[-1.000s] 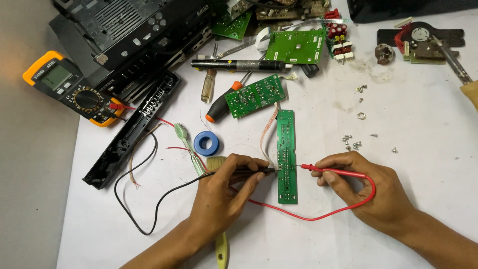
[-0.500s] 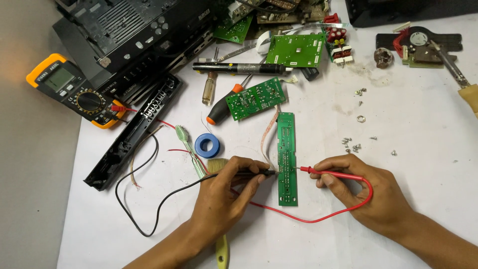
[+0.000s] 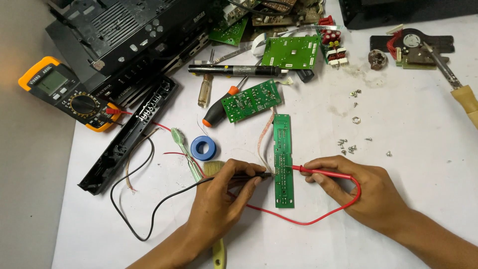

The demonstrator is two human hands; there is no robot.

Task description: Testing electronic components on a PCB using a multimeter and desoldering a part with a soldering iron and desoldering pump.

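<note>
Narrow green circuit board (image 3: pixel 284 162) lying flat and lengthwise on the white desk (image 3: pixel 413 189), between the two hands. Black probe (image 3: pixel 249 176) pinched in the fingers of the left hand (image 3: pixel 221 199), tip pressed to the board's left edge about midway along. Red probe (image 3: pixel 318 172) pinched likewise in the right hand (image 3: pixel 363 192), tip meeting the board's right edge almost straight across. Both sets of fingers clenched on their probes, neither released.

Step in hand, by the look of it: a continuity or voltage check across two points on the board. Exact pads under the tips too small to make out, possibly neighbouring solder joints. Next move, most likely: a glance at the yellow multimeter (image 3: pixel 64 92), well up and left of the left fingers, with both tips kept steady; then a small shift of one tip along the row.

Red lead (image 3: pixel 308 219) looping below the right fingers, black lead (image 3: pixel 149 209) curling away left. Just above the left fingers, a blue tape roll (image 3: pixel 203 147) and a green toothbrush (image 3: pixel 185 149). Loose screws (image 3: pixel 348 145) above the right fingers.
</note>
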